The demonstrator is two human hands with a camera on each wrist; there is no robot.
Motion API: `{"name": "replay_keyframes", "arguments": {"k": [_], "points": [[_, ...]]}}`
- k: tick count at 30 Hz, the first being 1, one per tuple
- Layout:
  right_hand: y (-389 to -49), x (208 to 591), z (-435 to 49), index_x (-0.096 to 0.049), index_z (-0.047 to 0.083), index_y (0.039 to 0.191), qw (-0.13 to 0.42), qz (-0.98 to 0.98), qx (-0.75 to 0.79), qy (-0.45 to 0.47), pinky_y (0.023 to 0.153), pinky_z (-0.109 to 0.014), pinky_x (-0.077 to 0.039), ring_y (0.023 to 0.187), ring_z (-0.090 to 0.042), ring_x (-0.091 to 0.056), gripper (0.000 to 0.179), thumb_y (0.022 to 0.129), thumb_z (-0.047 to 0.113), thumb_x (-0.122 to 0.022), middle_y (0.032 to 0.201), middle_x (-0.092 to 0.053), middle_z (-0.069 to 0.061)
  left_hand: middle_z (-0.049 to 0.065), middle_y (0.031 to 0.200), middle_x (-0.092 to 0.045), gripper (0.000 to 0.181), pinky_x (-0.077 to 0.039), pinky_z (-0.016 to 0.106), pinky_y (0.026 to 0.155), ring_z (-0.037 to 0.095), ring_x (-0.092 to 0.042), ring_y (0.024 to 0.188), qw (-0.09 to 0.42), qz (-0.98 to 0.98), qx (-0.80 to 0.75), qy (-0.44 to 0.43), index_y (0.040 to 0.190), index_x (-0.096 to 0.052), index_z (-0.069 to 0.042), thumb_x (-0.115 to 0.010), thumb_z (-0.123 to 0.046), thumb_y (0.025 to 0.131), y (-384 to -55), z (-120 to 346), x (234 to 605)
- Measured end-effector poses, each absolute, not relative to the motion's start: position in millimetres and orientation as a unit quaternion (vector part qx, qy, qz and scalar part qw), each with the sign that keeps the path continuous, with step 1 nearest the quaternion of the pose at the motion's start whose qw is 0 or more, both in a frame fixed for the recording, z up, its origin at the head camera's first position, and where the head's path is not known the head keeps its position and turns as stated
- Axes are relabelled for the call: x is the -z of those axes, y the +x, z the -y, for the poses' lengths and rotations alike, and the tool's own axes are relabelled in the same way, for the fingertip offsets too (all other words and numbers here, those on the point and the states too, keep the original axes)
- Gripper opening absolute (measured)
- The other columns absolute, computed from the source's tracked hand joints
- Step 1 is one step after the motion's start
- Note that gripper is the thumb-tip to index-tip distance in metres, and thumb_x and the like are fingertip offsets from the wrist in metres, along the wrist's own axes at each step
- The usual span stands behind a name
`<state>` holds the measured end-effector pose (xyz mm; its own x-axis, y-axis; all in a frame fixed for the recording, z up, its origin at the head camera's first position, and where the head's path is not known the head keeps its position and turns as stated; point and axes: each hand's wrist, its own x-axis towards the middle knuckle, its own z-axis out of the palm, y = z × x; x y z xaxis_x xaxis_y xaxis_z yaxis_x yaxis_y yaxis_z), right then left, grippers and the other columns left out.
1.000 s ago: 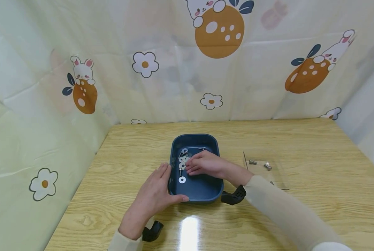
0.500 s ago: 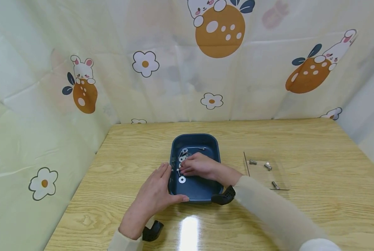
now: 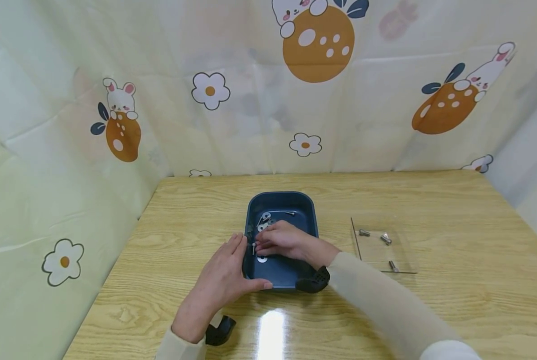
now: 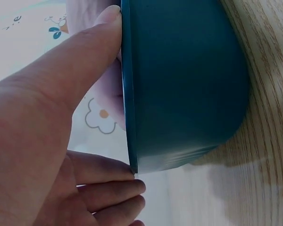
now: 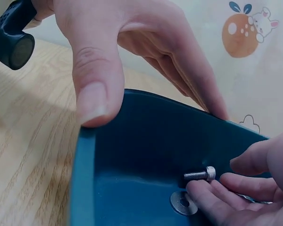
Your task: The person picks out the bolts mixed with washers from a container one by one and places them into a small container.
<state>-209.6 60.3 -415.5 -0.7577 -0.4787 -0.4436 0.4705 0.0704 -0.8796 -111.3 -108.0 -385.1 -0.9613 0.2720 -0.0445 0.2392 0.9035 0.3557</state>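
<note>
Tray — hands on rim, inside

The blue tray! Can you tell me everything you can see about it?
The tray is dark blue, open on top, a rectangle with rounded corners, smooth walls and a thin rim. It looks like plastic. It sits upright on the wood-look table, with metal screws and washers inside. The left hand rests against it at the near-left corner, thumb on the near rim, fingers at the left side. The right hand reaches in over the right side.
</note>
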Motion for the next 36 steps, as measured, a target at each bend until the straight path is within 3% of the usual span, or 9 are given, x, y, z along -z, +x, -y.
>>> {"name": "replay_keyframes", "arguments": {"k": [9,17,36], "points": [[-209.1,418.6,-53.6,-0.062,-0.014,0.119,0.324,-0.677,0.660,-0.005,0.091,-0.038,-0.059,0.088,-0.020,-0.070,0.027,0.095,-0.004,-0.056,0.114,-0.066,-0.024,0.020,0.160,-0.031,0.114,-0.031,0.051,0.120,0.033,-0.029,0.150,0.049,-0.974,-0.178,0.134,0.154,-0.032,-0.002,-0.078,-0.067,0.071,-111.3,108.3,383.9],[-208.5,421.6,-51.8,-0.070,-0.008,0.110,0.303,-0.707,0.639,-0.011,0.082,-0.035,-0.061,0.081,-0.018,-0.073,0.020,0.091,-0.003,-0.063,0.103,-0.070,-0.019,0.020,0.160,-0.031,0.115,-0.031,0.051,0.120,0.034,-0.028,0.150,0.054,-0.974,-0.177,0.134,0.154,-0.032,-0.002,-0.078,-0.067,0.071,-111.8,108.2,383.7],[-210.3,418.4,-57.8,-0.065,-0.011,0.117,0.335,-0.681,0.652,-0.013,0.082,-0.035,-0.062,0.080,-0.018,-0.071,0.025,0.095,-0.004,-0.055,0.107,-0.068,-0.022,0.020,0.160,-0.030,0.115,-0.031,0.051,0.120,0.034,-0.029,0.150,0.057,-0.974,-0.174,0.133,0.154,-0.031,-0.001,-0.078,-0.066,0.071,-111.8,106.7,381.9]]}}
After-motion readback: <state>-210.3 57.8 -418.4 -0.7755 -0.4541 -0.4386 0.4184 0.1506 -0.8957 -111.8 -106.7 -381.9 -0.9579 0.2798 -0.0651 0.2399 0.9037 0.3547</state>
